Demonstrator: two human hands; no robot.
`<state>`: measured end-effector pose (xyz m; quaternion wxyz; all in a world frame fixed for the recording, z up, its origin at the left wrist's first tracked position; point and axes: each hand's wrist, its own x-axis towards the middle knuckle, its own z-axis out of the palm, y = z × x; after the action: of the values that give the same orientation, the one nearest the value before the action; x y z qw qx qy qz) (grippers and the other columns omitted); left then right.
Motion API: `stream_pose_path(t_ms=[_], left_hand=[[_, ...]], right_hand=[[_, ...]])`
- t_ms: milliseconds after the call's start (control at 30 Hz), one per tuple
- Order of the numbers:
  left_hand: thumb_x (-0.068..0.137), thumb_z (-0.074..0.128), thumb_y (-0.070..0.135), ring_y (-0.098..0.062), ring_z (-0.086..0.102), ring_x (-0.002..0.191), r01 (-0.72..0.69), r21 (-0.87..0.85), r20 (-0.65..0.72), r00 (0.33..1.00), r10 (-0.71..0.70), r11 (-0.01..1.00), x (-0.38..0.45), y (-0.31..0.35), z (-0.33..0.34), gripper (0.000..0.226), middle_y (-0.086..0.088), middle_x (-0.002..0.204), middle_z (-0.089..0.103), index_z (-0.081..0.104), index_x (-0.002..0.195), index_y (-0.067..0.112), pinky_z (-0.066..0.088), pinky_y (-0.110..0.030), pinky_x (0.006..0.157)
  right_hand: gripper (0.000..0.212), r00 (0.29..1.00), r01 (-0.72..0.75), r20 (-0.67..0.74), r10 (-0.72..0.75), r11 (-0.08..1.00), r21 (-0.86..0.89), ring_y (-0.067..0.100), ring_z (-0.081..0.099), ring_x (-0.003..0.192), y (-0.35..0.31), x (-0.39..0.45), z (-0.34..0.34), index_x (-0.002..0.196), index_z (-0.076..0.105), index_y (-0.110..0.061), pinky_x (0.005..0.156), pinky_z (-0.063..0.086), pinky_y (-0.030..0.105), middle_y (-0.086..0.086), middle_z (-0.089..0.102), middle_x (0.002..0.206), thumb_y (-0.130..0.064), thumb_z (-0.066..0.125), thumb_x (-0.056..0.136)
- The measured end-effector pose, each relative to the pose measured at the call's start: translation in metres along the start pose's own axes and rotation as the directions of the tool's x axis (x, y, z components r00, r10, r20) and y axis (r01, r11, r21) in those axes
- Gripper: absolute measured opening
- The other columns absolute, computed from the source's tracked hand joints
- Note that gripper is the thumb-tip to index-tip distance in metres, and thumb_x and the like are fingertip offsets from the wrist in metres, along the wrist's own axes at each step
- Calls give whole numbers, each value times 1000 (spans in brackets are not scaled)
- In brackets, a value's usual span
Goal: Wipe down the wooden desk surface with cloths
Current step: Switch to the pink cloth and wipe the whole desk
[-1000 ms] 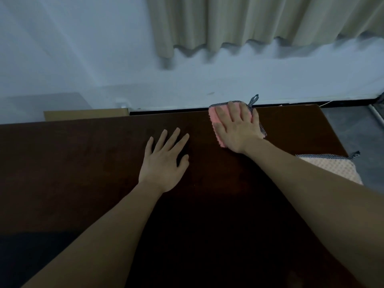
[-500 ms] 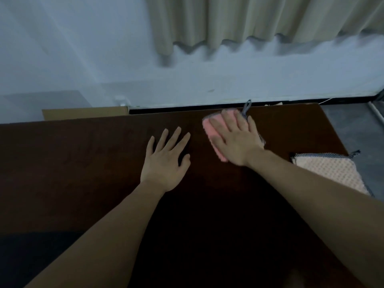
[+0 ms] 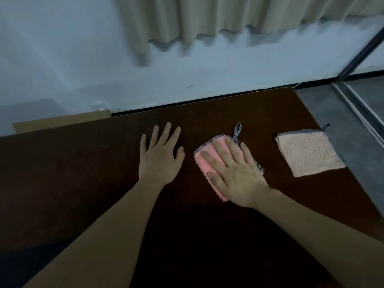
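A dark wooden desk (image 3: 83, 173) fills the lower part of the view. My right hand (image 3: 232, 171) lies flat with straight fingers on a pink cloth (image 3: 204, 163) with a dotted grey border and a hanging loop, pressing it onto the desk at centre right. My left hand (image 3: 161, 156) rests flat on the bare wood just left of the cloth, fingers spread, holding nothing. A second, peach-coloured cloth (image 3: 307, 154) lies flat near the desk's right edge, apart from both hands.
A pale wall and beige curtains (image 3: 207, 17) stand behind the desk's far edge. A cardboard piece (image 3: 62, 121) shows behind the desk at the left. Grey floor (image 3: 342, 113) and a dark frame lie to the right of the desk.
My right hand has dragged the pink cloth from the desk's far edge toward me. My left hand has stayed flat in place. The view has shifted, showing more of the peach cloth.
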<state>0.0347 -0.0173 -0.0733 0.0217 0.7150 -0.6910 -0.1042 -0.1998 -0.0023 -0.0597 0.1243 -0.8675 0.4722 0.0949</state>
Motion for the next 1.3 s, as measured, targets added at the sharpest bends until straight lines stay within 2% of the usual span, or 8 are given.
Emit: stream_pose_path(t_ms=[133, 267, 400, 633, 767, 1000, 1167, 1300], left_hand=[[105, 22, 50, -22, -10, 156, -3, 7, -8, 1000, 3, 1000, -1, 0, 0, 61, 7, 170, -6, 2, 161, 38, -5, -51, 125], [105, 23, 50, -22, -7, 156, -21, -7, -47, 999, 21, 1000, -1, -1, 4, 60, 6, 170, -2, 5, 161, 37, -6, -51, 124], [105, 23, 50, -24, -5, 156, -39, -6, -72, 997, 39, 999, -1, -2, 6, 60, 4, 170, 1, 8, 161, 36, -5, -52, 123], [106, 24, 49, -25, -5, 156, -42, -30, -52, 998, 41, 999, 0, -1, 2, 60, 3, 170, 1, 8, 161, 35, -2, -54, 125], [105, 22, 49, -25, -5, 156, -34, -25, -53, 998, 33, 999, -1, -1, 1, 60, 3, 170, 1, 8, 162, 35, -2, -54, 125], [106, 23, 50, -24, -6, 156, -36, -27, -57, 998, 35, 999, 0, -3, 3, 60, 4, 170, -1, 8, 161, 36, -2, -53, 125], [105, 25, 50, -23, -5, 156, -34, -44, -78, 996, 30, 998, -2, -2, 3, 59, 5, 170, 1, 10, 161, 37, -4, -51, 124], [105, 28, 49, -22, -4, 156, -25, -51, -66, 998, 21, 998, -4, 1, 2, 60, 6, 170, 1, 12, 161, 37, -3, -51, 125]], right_hand=[[60, 999, -33, -31, 32, 999, -43, 27, -29, 150, 14, 21, -5, 153, -23, -49, 122, -13, 55, -3, -28, 164, -65, -4, 98], [61, 965, -242, -106, 238, 970, -22, 31, -17, 154, 31, 78, -19, 157, -15, -44, 123, -6, 60, 2, -18, 168, -63, 0, 101], [61, 933, -343, -102, 344, 939, 35, 34, -15, 154, 23, 97, -23, 159, -9, -42, 122, -8, 60, 3, -15, 169, -60, 2, 103], [59, 976, -213, -54, 213, 977, 8, 30, -29, 150, -36, 3, 1, 155, -23, -43, 122, -14, 55, 1, -30, 164, -59, -5, 101], [63, 994, -112, 4, 112, 993, -34, 28, -34, 148, -39, -23, 11, 148, -30, -48, 122, -15, 54, -3, -35, 161, -65, -23, 88], [61, 983, -177, -63, 173, 983, -57, 28, -25, 151, 3, 46, -6, 154, -22, -47, 123, -9, 57, 0, -25, 166, -65, -2, 99], [62, 966, -240, -111, 235, 970, -36, 33, -14, 155, 27, 113, -28, 159, -12, -42, 123, -3, 60, 3, -15, 169, -62, 1, 101], [62, 967, -242, -88, 241, 970, -7, 35, -15, 154, 20, 111, -29, 159, -12, -39, 122, -5, 60, 6, -17, 169, -60, -1, 102]])
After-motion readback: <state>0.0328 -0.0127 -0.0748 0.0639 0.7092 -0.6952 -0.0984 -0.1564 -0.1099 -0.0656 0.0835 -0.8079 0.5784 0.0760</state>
